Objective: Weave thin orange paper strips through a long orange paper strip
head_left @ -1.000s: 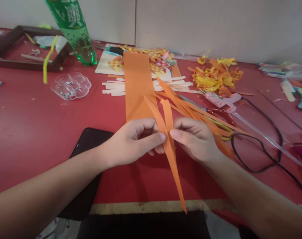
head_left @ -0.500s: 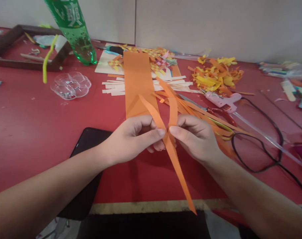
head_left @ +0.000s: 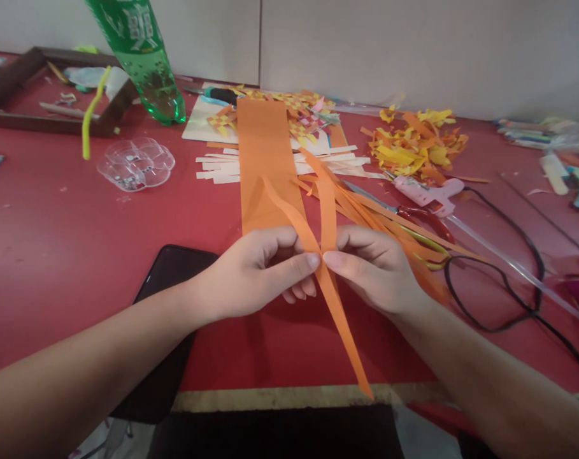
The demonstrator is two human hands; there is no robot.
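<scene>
Two narrow orange paper strips (head_left: 339, 312) cross between my hands above the red table. My left hand (head_left: 270, 271) pinches them near the crossing, its thumb on top. From the other side, my right hand (head_left: 372, 268) pinches the strips, thumb tip almost touching the left thumb. The strips' upper ends spread apart in a V, and one long tail hangs down past the table's front edge. Behind my hands lies a wide orange paper sheet (head_left: 266, 146). More orange strips (head_left: 365, 207) lie fanned out beyond my right hand.
A black phone (head_left: 167, 280) lies under my left forearm. White strips (head_left: 220, 167), a yellow and orange scrap pile (head_left: 418, 146), a pink glue gun (head_left: 430, 192) with black cable, red-handled scissors (head_left: 425, 220), a green bottle (head_left: 148, 70), a clear tray (head_left: 136, 164) and a dark frame (head_left: 26, 121) surround them.
The thumbs have come closer together at the crossing. The right strip's upper part has shifted left, and the lower tail has risen slightly.
</scene>
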